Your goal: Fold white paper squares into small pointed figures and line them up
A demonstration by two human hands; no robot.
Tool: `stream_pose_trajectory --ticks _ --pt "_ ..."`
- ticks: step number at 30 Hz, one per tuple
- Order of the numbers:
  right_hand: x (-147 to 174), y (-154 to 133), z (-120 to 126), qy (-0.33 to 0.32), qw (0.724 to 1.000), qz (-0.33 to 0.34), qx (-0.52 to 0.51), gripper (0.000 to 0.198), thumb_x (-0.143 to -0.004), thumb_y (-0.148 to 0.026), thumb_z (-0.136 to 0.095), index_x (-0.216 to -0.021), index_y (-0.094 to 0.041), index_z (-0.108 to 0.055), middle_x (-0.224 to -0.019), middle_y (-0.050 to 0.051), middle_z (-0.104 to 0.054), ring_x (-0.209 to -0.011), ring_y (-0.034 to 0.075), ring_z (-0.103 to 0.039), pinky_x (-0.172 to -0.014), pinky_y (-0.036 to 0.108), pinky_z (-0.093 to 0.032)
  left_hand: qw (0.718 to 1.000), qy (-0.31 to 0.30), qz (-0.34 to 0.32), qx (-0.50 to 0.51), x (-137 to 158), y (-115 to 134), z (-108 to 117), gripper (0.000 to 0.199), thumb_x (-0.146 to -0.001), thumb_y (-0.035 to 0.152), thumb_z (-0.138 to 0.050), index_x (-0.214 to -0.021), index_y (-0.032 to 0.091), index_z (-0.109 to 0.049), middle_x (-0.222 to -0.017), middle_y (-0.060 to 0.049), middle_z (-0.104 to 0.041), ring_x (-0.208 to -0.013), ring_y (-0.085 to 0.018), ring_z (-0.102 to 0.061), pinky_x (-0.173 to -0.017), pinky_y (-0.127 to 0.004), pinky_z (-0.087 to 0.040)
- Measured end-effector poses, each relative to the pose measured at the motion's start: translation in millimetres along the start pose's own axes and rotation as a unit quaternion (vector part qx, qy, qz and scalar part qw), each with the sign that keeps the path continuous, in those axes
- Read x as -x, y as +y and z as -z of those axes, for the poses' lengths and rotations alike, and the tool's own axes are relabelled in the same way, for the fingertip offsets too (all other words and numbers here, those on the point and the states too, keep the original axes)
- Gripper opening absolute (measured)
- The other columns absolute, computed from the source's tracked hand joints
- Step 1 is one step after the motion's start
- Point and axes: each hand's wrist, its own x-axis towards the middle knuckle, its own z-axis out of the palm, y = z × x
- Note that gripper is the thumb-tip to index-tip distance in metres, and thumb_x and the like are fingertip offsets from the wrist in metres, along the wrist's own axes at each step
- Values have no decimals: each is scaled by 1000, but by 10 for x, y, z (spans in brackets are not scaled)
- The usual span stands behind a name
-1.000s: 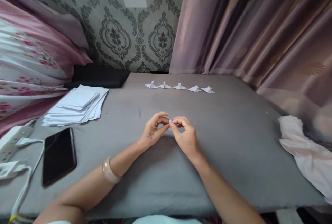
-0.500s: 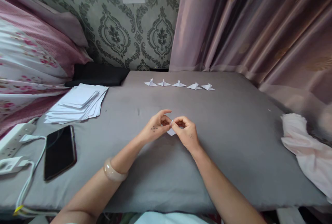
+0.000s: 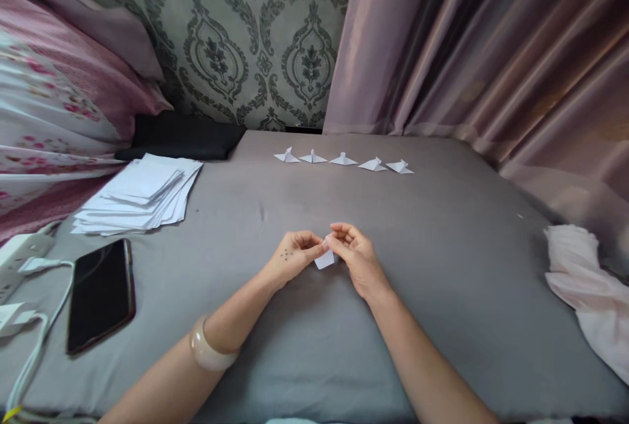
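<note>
A small piece of folded white paper (image 3: 325,260) is pinched between my two hands above the near middle of the table. My left hand (image 3: 293,257) grips its upper left side with thumb and fingers, a bangle on that wrist. From the other side my right hand (image 3: 358,257) pinches the top of the paper, its thumb and fingertips close to the left thumb. The fingers partly hide the upper folds. Farther back, several folded paper birds (image 3: 343,159) stand in a row.
To the left lies a stack of white paper sheets (image 3: 137,194), with a black cloth item (image 3: 181,137) behind it. A phone (image 3: 101,296), a power strip (image 3: 22,257) and white cables are at the near left. Pale bunched cloth (image 3: 584,280) lies at the right edge.
The left fingers have come down from a raised pose and closed on the paper. More of the paper's lower part shows below the hands. The view has shifted slightly.
</note>
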Motion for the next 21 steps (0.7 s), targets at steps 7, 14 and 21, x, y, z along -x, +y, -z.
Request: stream_pose_trajectory --ticks 7,14,21 --pt "-1 -49 -11 3 999 -8 52 24 -66 -42 -74 -70 -18 -72 -65 1 -66 -61 14 -57 -63 29 -47 999 -12 21 44 22 46 16 33 -67 44 -76 -72 13 -68 -68 -3 -66 -59 -11 -55 -56 -22 -40" --pt "-54 -32 -18 20 999 19 32 30 -66 -44 -74 -82 -19 -73 -74 4 -70 -64 14 -59 -60 28 -48 999 33 0 43 10 5 65 30 -63 42 -79 -68 13 -69 -57 1 -61 -51 -7 -47 -51 -20 -34" --pt "20 -11 -32 1 994 52 95 23 -70 -42 -72 -74 -20 -73 -59 -1 -61 -58 12 -53 -58 25 -43 993 71 -14 90 6 17 63 27 -62 38 -80 -70 14 -72 -62 -1 -65 -55 -8 -50 -57 -22 -39"
